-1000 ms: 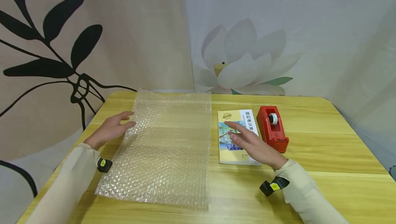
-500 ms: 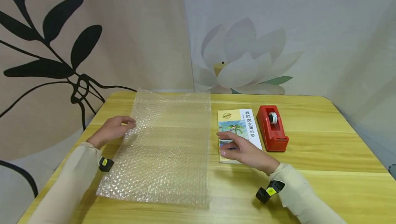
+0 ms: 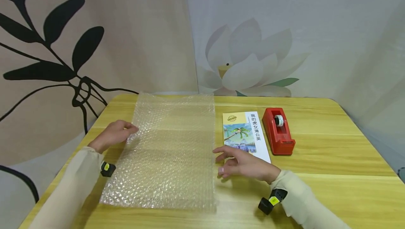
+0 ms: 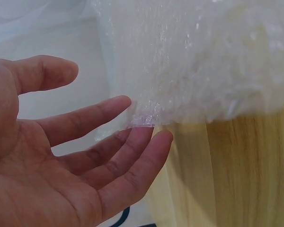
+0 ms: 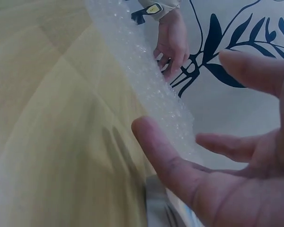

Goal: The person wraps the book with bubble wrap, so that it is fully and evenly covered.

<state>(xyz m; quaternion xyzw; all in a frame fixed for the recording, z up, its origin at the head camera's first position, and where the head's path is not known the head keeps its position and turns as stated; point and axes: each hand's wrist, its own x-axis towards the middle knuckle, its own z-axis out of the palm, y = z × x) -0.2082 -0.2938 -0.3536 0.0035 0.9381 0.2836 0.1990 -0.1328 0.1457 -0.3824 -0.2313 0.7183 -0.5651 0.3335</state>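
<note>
A clear sheet of bubble wrap (image 3: 171, 151) lies flat over the left half of the table. My left hand (image 3: 113, 134) is at its left edge. In the left wrist view, the thumb (image 4: 47, 73) stands apart from the sheet while some fingertips reach just under its edge. My right hand (image 3: 242, 165) hovers by the sheet's right edge, fingers spread and nothing between them. It covers the lower part of a paperback book (image 3: 240, 134) with a yellow, blue and white cover. In the right wrist view, the bubble wrap (image 5: 132, 61) runs past the right fingertips.
A red tape dispenser (image 3: 278, 132) with a small roll stands right of the book. The wooden table (image 3: 335, 144) ends at a printed cloth backdrop (image 3: 152, 39) behind it. Black camera straps sit on both wrists.
My right hand has moved left and toward me, from over the book to the sheet's right edge. My left fingers have drawn in slightly at the left edge; the sheet has shifted a little.
</note>
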